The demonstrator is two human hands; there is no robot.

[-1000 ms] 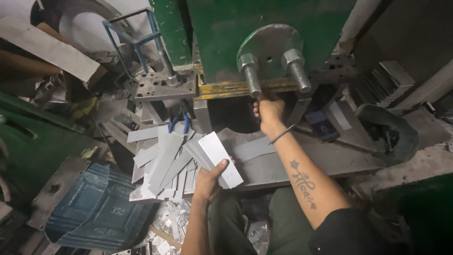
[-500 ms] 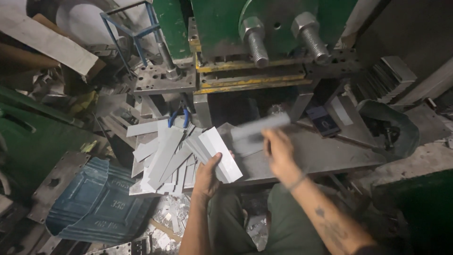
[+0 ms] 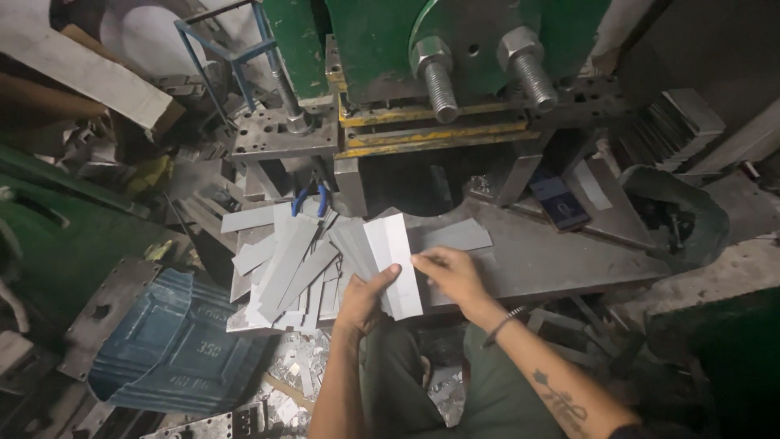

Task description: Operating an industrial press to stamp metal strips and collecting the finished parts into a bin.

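Down at the front of the green press [image 3: 382, 41], mostly clutter and shadow. Can't really see into the dark gap under the yellow-edged die plates [image 3: 431, 134], pitch black in there. Two big threaded bolts [image 3: 479, 73] sticking out above, tops cut off by the frame edge. Blue-handled pliers [image 3: 313, 199] half buried behind the pile, only the handles showing. Off to the left a dented blue metal panel [image 3: 175, 345] on the floor, partly lost in the dark. Small dark blue box [image 3: 561, 202] sitting on the steel table [image 3: 561, 260] to the right.

Left hand [image 3: 366, 294] curled around a stack of flat grey metal strips [image 3: 394, 264], thumb on top of the lightest one, fingers tucked underneath and hidden. Stack held just over the table's near edge, right beside the loose pile of strips [image 3: 288, 264] fanned out to the left. Right hand [image 3: 451, 272] palm down, fingers lightly bent, fingertips touching the right edge of that same held stack. Hard to tell if actually pinching it or just resting against it. One more strip [image 3: 455, 236] lying flat just past the knuckles.
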